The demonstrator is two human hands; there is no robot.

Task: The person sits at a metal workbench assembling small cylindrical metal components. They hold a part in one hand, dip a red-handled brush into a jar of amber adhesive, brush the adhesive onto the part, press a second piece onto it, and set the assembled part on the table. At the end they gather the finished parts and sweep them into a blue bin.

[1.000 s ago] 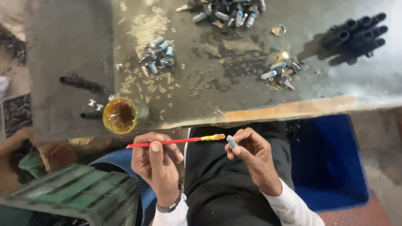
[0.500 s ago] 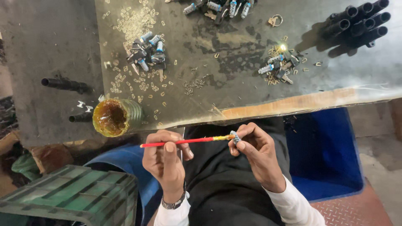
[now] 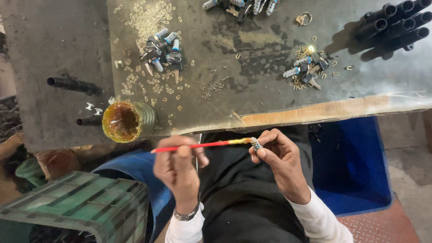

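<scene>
Head view is showing the left hand [image 3: 177,168] pinching a red stick [image 3: 198,145], its tip touching a small metal part [image 3: 256,144] gripped in the right hand [image 3: 276,155]. Beyond the stick, a jar of amber grease [image 3: 123,121] and heaps of similar parts [image 3: 162,47] are lying on the table [image 3: 252,67], seemingly waiting.

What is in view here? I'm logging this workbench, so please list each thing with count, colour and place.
stick: one, red with yellowish tip, held in left hand
small metal part: one, silvery, in right hand's fingers, at the stick's tip
jar: one, amber contents, bench front edge
metal part piles: three, grey, on bench
black tubes: one bundle, bench right
crate: one, green, lower left
bin: one, blue, right
left hand: one
right hand: one
</scene>
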